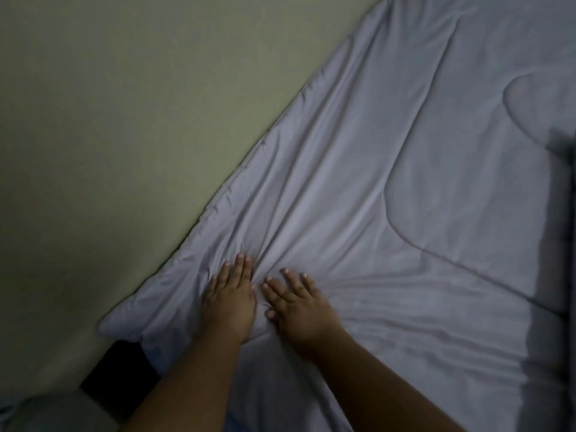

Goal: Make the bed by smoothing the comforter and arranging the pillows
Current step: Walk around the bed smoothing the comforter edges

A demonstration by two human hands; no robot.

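Observation:
A grey-lilac quilted comforter [405, 188] covers the bed and fills the right and middle of the head view. Its left edge runs along the wall, and its corner lies at the lower left. My left hand [229, 296] lies flat on the comforter near that edge, fingers straight and together. My right hand [296, 302] presses flat just beside it, fingers spread. Folds fan out from under both hands toward the upper right. No pillow is in view.
A pale green wall [124, 120] borders the comforter's left edge. A dark gap [121, 369] shows below the comforter's corner, with a grey shape [46, 413] at the bottom left. A dark shadowed band [558, 244] runs down the right side.

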